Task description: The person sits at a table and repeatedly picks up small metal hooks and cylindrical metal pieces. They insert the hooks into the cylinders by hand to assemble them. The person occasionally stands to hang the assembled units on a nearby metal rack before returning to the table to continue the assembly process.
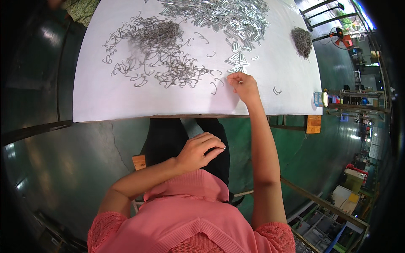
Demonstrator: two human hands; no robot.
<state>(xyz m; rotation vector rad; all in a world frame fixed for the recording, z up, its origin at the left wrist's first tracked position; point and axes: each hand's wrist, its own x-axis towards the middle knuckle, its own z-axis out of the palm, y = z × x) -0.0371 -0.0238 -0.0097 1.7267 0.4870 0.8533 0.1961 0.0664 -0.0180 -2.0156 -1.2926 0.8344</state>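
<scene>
My right hand (244, 86) reaches over the white tabletop (202, 105), its fingertips pinched together at the near end of a trail of small shiny metal strips (237, 60). Whether a strip is between those fingers is hidden. Just left of it lie bent wire hooks (179, 69), tangled in a loose, spread-out heap. My left hand (200, 151) hovers over my lap, below the table's front edge, with thumb and forefinger closed together. A tiny bright spot shows at their tips, too small to name.
The main heap of shiny strips (219, 14) covers the far middle of the table. A compact wire bundle (301, 42) sits at the right edge. Two or so stray hooks (276, 90) lie nearer, beside a round blue-labelled tin (320, 99) at the corner.
</scene>
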